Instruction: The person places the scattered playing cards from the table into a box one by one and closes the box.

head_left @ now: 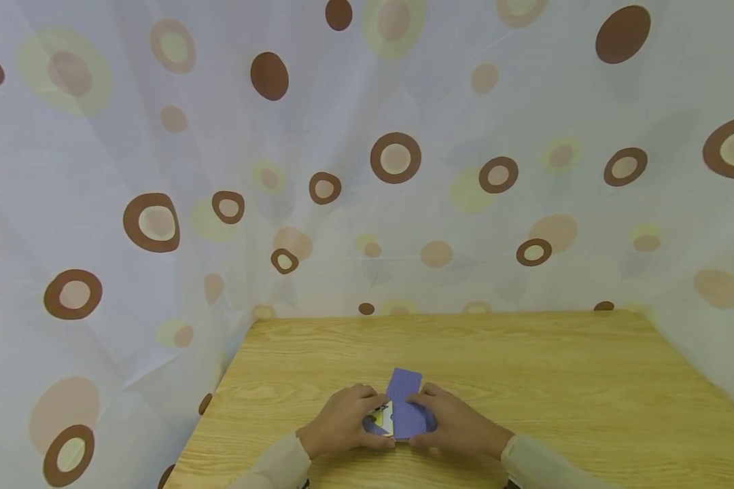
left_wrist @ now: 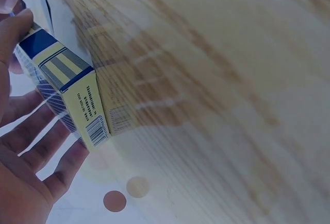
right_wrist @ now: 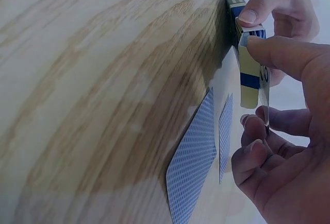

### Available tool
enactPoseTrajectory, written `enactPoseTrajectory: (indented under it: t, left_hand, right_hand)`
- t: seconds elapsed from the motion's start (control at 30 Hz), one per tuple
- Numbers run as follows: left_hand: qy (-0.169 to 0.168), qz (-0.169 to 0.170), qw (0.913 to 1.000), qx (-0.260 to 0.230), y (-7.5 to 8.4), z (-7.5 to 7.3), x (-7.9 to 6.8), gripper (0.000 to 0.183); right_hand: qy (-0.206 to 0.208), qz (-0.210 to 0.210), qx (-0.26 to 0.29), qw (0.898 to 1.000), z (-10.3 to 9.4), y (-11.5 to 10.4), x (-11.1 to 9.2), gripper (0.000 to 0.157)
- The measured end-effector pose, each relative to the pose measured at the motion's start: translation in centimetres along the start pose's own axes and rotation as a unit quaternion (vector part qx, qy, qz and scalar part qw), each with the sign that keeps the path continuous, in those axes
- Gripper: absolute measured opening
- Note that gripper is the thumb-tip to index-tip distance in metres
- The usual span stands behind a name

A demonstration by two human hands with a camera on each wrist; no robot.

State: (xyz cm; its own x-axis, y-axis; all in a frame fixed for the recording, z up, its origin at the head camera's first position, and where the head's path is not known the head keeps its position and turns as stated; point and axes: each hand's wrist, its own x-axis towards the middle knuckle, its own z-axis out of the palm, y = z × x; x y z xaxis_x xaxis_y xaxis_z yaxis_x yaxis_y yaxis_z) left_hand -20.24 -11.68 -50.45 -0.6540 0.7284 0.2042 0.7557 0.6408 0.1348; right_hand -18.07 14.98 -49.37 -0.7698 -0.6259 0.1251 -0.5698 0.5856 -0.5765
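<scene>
My left hand (head_left: 345,418) grips a yellow and blue playing card box (left_wrist: 80,95), thumb on one side and fingers on the other. The barcoded end of the box shows in the left wrist view. Its other end has a raised flap (right_wrist: 249,85). My right hand (head_left: 455,421) holds this flapped end, the thumb on the flap and curled fingers at its far edge. Blue-backed playing cards (head_left: 406,384) lie between and just beyond my hands. In the right wrist view, a blue-patterned card (right_wrist: 193,157) lies on the table below my right fingers.
The wooden table (head_left: 526,367) extends around both hands. A white curtain (head_left: 342,122) with brown and yellow dots hangs behind it and along both sides.
</scene>
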Motion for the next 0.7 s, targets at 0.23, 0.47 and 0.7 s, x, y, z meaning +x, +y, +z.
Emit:
enactPoseTrajectory:
  t: [0.23,0.47,0.7]
  left_hand:
    - [0.009,0.010,0.9999,-0.002,0.1,0.1,0.1,0.078]
    - [0.010,0.015,0.9998,-0.004,0.0,0.4,0.1,0.078]
    - [0.011,0.015,0.9998,0.004,0.0,0.2,0.2,0.079]
  right_hand:
    - [-0.005,-0.003,-0.008,1.000,0.5,-0.3,0.7,0.075]
    - [-0.015,-0.008,0.004,1.000,1.1,-0.5,1.1,0.078]
    - [-0.008,-0.005,-0.015,1.000,1.2,-0.3,1.1,0.089]
